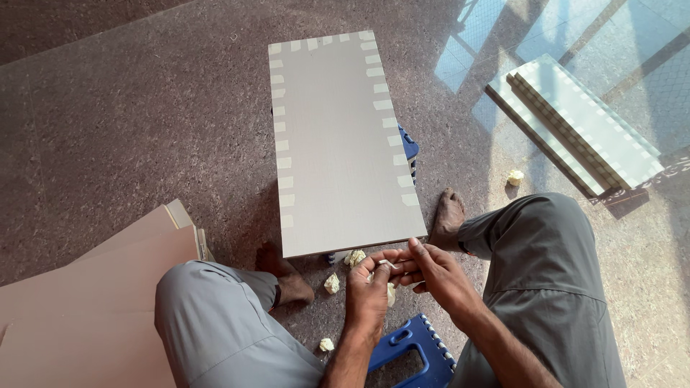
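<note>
Below the panel's near edge, your hands pinch a small tape scrap between them, and it could stick to your fingers or tear if you pull unevenly.

Bright daylight entering from 1 o'clock; window-pane pattern with bluish glare on floor there. Dimmer toward 10 o'clock. Soft shadows under panel and beside stacked boards. Sharp focus throughout; slight wide-angle stretch at edges. Hands unblurred.
</note>
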The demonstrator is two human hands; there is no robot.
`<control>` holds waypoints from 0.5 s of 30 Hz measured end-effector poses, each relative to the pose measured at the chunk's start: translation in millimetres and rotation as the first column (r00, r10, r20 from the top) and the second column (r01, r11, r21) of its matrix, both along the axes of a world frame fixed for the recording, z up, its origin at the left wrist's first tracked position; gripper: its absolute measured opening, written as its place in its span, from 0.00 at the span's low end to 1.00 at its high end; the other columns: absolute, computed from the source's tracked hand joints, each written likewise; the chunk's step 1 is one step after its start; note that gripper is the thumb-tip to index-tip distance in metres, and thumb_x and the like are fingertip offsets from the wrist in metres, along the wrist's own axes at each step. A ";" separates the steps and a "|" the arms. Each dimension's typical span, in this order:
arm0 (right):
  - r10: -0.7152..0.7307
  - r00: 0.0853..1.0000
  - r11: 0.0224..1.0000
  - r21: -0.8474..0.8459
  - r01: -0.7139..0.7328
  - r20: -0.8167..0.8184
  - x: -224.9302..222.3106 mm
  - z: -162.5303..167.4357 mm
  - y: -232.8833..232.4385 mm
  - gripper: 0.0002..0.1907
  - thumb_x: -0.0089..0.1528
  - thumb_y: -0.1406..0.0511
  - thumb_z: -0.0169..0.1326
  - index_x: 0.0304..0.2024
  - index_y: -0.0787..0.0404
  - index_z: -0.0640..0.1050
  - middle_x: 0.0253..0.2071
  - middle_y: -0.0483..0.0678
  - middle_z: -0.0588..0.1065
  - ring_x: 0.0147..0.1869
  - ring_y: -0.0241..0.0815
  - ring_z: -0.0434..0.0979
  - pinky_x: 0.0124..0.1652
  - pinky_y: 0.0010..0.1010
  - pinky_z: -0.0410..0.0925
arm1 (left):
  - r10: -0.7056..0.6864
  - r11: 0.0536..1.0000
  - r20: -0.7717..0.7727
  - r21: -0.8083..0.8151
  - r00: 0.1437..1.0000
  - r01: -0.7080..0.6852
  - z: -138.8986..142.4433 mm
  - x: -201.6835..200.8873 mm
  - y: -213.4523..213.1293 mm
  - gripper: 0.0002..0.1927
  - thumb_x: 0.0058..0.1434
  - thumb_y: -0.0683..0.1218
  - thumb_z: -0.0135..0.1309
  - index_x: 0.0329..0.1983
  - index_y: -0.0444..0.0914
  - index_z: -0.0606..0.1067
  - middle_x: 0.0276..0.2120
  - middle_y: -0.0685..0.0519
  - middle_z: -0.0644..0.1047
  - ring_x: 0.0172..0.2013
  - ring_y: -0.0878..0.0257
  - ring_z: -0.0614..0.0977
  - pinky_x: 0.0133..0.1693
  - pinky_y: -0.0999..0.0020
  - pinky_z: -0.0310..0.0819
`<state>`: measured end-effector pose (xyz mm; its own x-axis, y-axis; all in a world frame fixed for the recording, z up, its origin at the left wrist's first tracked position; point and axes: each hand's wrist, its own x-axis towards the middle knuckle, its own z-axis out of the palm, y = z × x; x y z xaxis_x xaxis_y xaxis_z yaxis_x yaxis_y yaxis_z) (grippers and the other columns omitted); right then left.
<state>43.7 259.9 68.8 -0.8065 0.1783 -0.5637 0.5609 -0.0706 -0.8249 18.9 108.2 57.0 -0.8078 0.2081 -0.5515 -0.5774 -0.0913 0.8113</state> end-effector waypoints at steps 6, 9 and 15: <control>0.065 0.966 0.947 0.320 0.019 -0.251 2.7 12.8 -6.1 0.17 0.68 0.58 0.51 0.49 0.64 0.79 0.38 0.49 0.84 0.40 0.38 0.83 0.38 0.28 0.77 | 0.097 0.987 -0.022 0.129 0.995 -0.093 1.3 -5.2 -1.5 0.12 0.67 0.39 0.44 0.48 0.34 0.77 0.45 0.46 0.83 0.45 0.64 0.88 0.48 0.70 0.83; 0.181 0.928 0.862 0.507 0.010 -0.326 5.9 25.5 -12.4 0.18 0.67 0.58 0.49 0.53 0.62 0.77 0.45 0.50 0.82 0.48 0.41 0.84 0.45 0.33 0.80 | 0.016 0.989 0.010 0.147 1.000 -0.017 6.1 -2.0 0.8 0.12 0.68 0.41 0.49 0.50 0.32 0.76 0.47 0.47 0.83 0.49 0.61 0.86 0.54 0.68 0.84; 0.506 0.676 0.710 0.704 0.026 -0.536 14.5 46.2 -49.3 0.23 0.69 0.61 0.45 0.64 0.62 0.73 0.67 0.62 0.72 0.78 0.57 0.59 0.72 0.52 0.50 | 0.050 0.828 -0.092 0.560 0.995 0.010 22.9 19.9 18.5 0.29 0.72 0.51 0.35 0.74 0.34 0.57 0.70 0.42 0.66 0.70 0.53 0.69 0.69 0.60 0.67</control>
<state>58.2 210.6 114.9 -0.9556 -0.0058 0.2946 -0.2304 0.6379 -0.7349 38.8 126.7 79.8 -0.8586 0.4399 -0.2632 -0.4907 -0.5571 0.6700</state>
